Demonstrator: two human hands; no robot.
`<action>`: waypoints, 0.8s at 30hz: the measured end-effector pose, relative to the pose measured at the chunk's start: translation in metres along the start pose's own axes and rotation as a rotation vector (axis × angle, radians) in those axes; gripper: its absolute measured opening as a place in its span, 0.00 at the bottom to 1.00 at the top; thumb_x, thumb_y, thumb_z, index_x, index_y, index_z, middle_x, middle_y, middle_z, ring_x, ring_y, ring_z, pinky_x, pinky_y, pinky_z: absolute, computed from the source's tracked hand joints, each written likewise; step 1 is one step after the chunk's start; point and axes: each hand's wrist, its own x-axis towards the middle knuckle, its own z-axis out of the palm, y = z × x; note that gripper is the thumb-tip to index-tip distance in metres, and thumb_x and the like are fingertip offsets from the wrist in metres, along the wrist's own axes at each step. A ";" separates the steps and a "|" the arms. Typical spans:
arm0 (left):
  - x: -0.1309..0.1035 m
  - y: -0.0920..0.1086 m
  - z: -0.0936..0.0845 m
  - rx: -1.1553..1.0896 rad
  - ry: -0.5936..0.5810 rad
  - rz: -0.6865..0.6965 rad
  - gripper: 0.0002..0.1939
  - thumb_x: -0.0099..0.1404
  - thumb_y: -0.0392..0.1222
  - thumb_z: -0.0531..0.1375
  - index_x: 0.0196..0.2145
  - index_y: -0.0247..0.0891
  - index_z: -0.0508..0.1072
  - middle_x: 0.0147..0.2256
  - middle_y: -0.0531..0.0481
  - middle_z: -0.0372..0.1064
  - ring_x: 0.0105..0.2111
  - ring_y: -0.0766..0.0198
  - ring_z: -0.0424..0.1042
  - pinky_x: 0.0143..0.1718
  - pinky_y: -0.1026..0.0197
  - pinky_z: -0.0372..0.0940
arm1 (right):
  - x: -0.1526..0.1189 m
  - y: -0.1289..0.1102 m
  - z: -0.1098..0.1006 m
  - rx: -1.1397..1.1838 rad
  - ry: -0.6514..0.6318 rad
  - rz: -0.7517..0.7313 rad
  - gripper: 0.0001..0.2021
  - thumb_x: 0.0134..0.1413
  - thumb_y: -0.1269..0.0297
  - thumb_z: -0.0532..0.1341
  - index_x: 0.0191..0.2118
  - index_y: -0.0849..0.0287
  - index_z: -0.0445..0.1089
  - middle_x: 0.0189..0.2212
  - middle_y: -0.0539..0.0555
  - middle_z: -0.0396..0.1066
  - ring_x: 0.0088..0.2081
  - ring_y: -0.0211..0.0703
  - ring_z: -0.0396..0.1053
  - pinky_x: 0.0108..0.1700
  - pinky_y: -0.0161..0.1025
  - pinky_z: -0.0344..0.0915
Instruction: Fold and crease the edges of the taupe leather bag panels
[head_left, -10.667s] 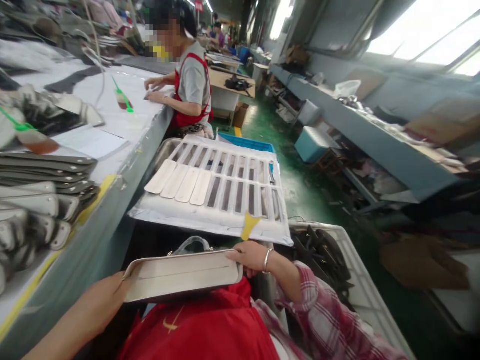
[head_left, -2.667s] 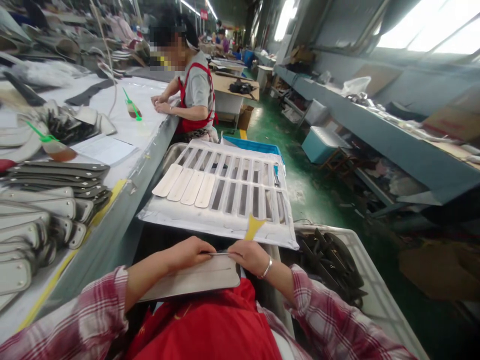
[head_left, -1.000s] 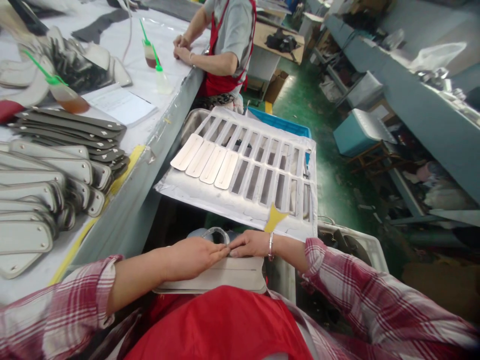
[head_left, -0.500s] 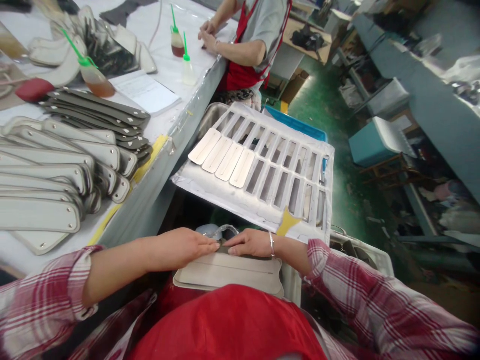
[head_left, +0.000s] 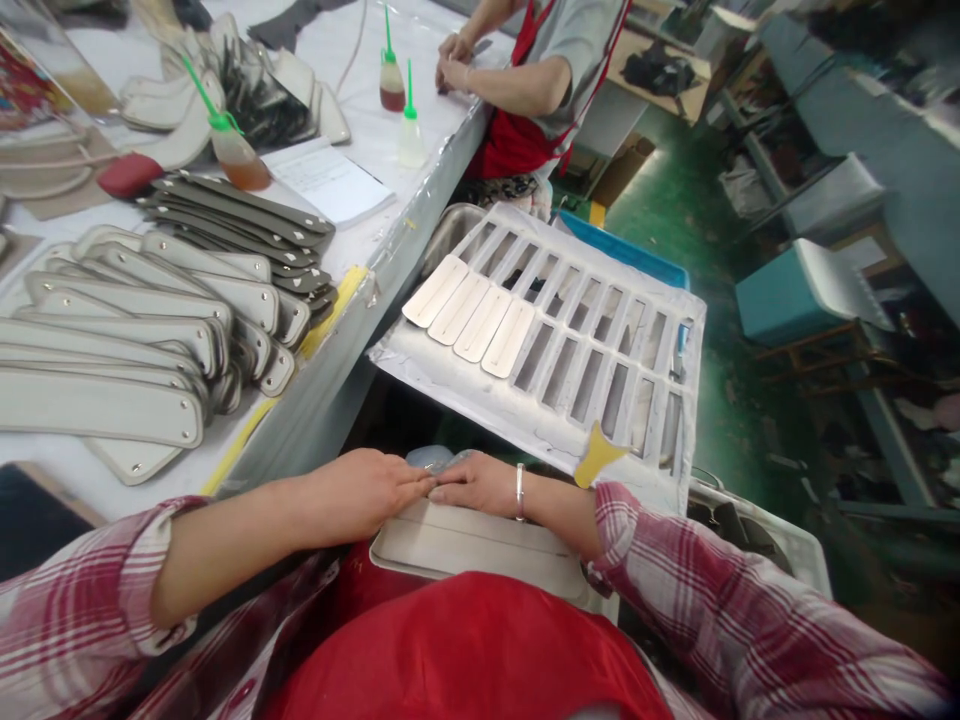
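A cream leather-like panel [head_left: 480, 540] with a stitched or scored line lies across my lap, against the red apron [head_left: 465, 650]. My left hand [head_left: 375, 492] presses on its far left edge with fingers held together. Right beside it, my right hand [head_left: 476, 484], with a bracelet on the wrist, grips the same edge, thumb toward me. The fingertips of both hands meet there and cover that part of the edge. Behind them, a clear plastic item [head_left: 431, 457] is partly hidden.
A slotted white rack [head_left: 457, 350] ahead carries several cream pieces and a yellow scrap [head_left: 598, 455]. On the left table lie stacked grey-white straps [head_left: 142, 340], dark strips [head_left: 240, 220], a notebook [head_left: 330, 185] and green-tipped bottles [head_left: 240, 160]. A co-worker [head_left: 540, 90] stands beyond.
My right hand has slid left along the panel's far edge, up against my left hand. The dark strip seen at that edge is now mostly covered. The view has shifted slightly left.
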 end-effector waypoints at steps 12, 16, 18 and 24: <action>0.007 0.048 0.003 0.280 0.011 -0.153 0.24 0.60 0.33 0.48 0.55 0.34 0.60 0.55 0.40 0.57 0.56 0.53 0.54 0.54 0.50 0.49 | -0.076 0.028 -0.010 -0.131 0.097 0.067 0.17 0.55 0.55 0.52 0.43 0.56 0.72 0.35 0.51 0.73 0.37 0.41 0.68 0.37 0.34 0.61; 0.019 0.074 0.004 0.239 0.093 -0.153 0.21 0.61 0.35 0.50 0.53 0.37 0.62 0.52 0.44 0.62 0.55 0.54 0.56 0.55 0.49 0.47 | -0.114 0.021 -0.011 -0.254 0.277 0.091 0.16 0.55 0.59 0.54 0.46 0.57 0.69 0.44 0.53 0.70 0.45 0.44 0.66 0.46 0.38 0.61; 0.029 0.094 0.011 0.120 0.180 -0.106 0.20 0.62 0.39 0.50 0.53 0.37 0.60 0.51 0.45 0.62 0.53 0.57 0.58 0.54 0.53 0.51 | -0.145 0.016 0.000 -0.335 0.500 0.018 0.17 0.55 0.60 0.55 0.49 0.59 0.66 0.47 0.56 0.67 0.49 0.44 0.63 0.52 0.41 0.58; 0.058 0.143 0.046 -0.086 0.276 -0.123 0.11 0.61 0.41 0.54 0.42 0.38 0.63 0.41 0.46 0.67 0.42 0.57 0.63 0.42 0.55 0.59 | -0.208 0.028 0.084 -0.471 0.927 -0.095 0.15 0.51 0.59 0.59 0.44 0.59 0.65 0.48 0.58 0.65 0.53 0.45 0.58 0.58 0.50 0.48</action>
